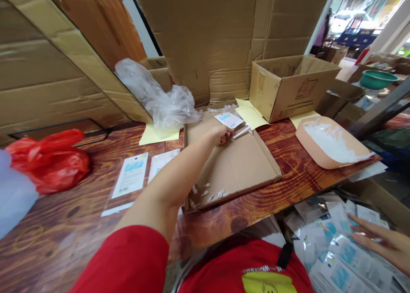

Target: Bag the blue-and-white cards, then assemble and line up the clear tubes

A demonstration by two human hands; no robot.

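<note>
Packet condition: the packet (228, 119) was flat, its white card printed with a pale-blue panel; finer print could not be read.
Packet location: over the far right part of the shallow cardboard tray (237, 167), near the yellow sheet (253, 115).
Left hand: the left hand (221, 135) was closed, fingers curled on the near edge of the packet.
Right hand: the right hand (381, 241) was open, fingers extended over the boxed packets (347, 252); contact could not be confirmed.
Packet count: one at the left hand; two table packets (131, 173) left of the tray, one partly behind the forearm; the boxed packets overlapped and could not be counted.
Container count: one tray, one printed carton (294, 86) and one peach bin (310, 145) on the table (80, 224).
Bag count: one red bag (60, 165) and one crumpled clear bag (169, 103).
Small parts: several white pieces (221, 194) in the tray's near left corner, not reliably countable.
Packet orientation: long axis oblique, card end pointing far left, the other end near right.
</note>
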